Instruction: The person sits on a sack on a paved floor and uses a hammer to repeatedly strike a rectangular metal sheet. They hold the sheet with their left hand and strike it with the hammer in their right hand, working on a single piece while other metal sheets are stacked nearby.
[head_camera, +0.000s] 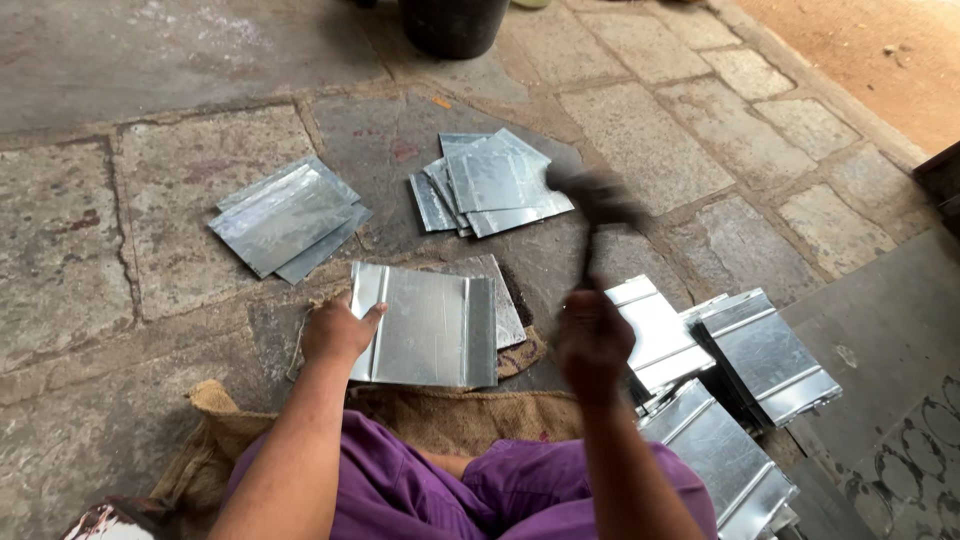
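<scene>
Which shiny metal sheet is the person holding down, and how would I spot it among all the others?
Start at the purple trousers and brown sacking at the bottom. Just above lies one metal sheet, pinned at its left edge by the left hand, while the right hand lifts a blurred hammer. Unlike the loose piles around it, it lies alone with both side edges folded up.

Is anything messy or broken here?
Nothing looks broken. The loose stack of flat grey metal sheets is fanned out crookedly, and the hammer in the right hand is blurred. The left hand rests on a folded grey metal sheet.
</scene>
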